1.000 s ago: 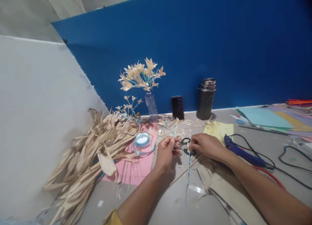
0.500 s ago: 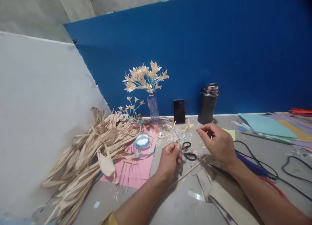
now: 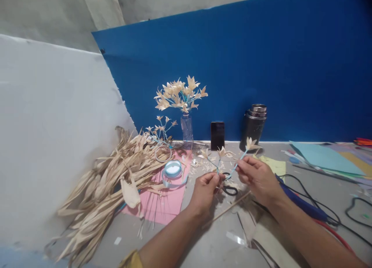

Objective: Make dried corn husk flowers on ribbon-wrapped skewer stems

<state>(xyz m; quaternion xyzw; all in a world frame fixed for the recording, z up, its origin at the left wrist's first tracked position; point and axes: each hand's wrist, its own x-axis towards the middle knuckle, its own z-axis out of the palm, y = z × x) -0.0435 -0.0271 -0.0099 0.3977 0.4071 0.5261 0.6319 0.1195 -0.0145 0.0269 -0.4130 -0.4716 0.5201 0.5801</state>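
My left hand (image 3: 205, 188) is closed, pinching the blue-wrapped stems of a small sprig of corn husk flowers (image 3: 221, 153) over the table. My right hand (image 3: 258, 179) pinches the blue stem of another husk flower (image 3: 250, 145), which leans out to the right. The lower end of that stem runs down to the fingers of my left hand; whether it is joined to the sprig I cannot tell. Black-handled scissors (image 3: 231, 190) lie just below the hands, their blades hidden. A thin wooden stick (image 3: 229, 209) lies between my forearms.
At left, dried corn husks (image 3: 95, 190) overlap pink paper (image 3: 170, 206) with a blue tape roll (image 3: 173, 169) and thin wires. Behind stand a bottle (image 3: 186, 128) of husk flowers, a phone (image 3: 217, 136) and a dark flask (image 3: 252, 126). A blue-handled tool (image 3: 305, 204) with cords lies right.
My right hand has come left and closed on a flower stem, now raised and tilted right. The left hand still grips the sprig. The whole view has shifted slightly.
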